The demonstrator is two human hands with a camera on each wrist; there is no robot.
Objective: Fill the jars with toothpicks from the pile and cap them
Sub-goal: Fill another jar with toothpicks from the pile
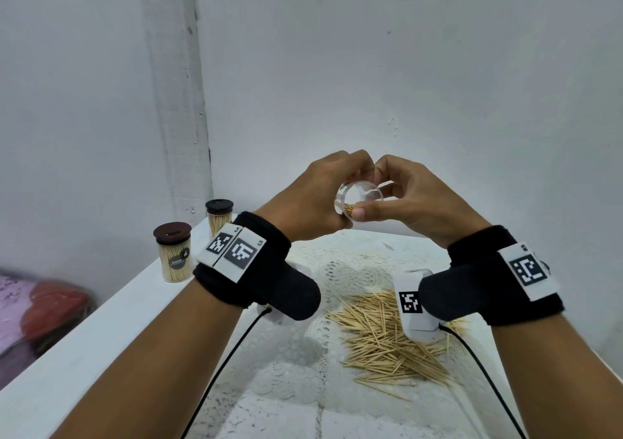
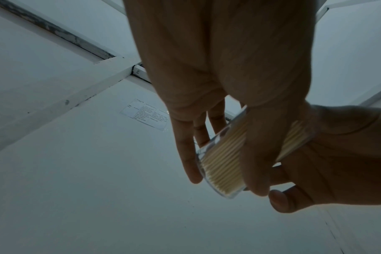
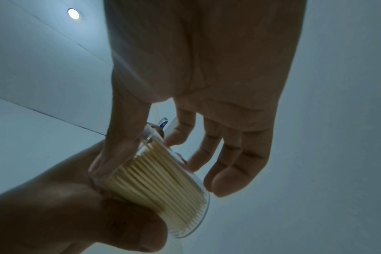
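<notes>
Left hand [image 1: 310, 199] grips a clear jar [image 1: 359, 199] of toothpicks [image 3: 161, 185]; right hand [image 1: 411, 199] pinches its rim at three o'clock, above the desk [image 1: 101, 347].

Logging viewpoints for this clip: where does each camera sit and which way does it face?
Head: worn on the head, looking forward and down at both hands, banded wrists, the clear plastic jar, the loose toothpick pile.
Left wrist: under the left hand, facing up towards the ceiling.
Right wrist: under the right hand, facing up too.
Shared: all three show the jar.
</notes>
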